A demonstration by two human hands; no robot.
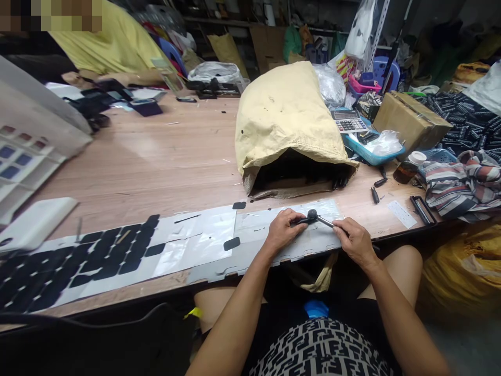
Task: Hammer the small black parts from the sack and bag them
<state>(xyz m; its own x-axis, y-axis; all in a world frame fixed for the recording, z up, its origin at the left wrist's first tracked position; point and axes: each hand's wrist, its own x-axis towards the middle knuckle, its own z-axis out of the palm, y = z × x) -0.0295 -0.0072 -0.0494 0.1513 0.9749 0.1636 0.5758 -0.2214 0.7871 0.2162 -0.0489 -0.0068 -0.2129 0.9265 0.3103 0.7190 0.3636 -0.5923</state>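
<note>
My left hand [285, 228] is closed on a small black part [303, 221] above a pale grey sheet [270, 232] at the table's front edge. A round black knob [312, 214] sits at the right end of that part. My right hand [355, 241] is closed on a thin metal rod [324, 221], whose far end touches the piece by the knob. Both hands are close together, fingers wrapped or pinched. Behind them lies a large yellow sack [289, 112] with its dark mouth towards me.
Rows of black pads [105, 250] lie on white sheets to the left. A cardboard box [410, 120], a blue basket [376, 151], a calculator [348, 121] and a striped cloth [462, 183] are at the right. A person in yellow [113, 39] sits across the table.
</note>
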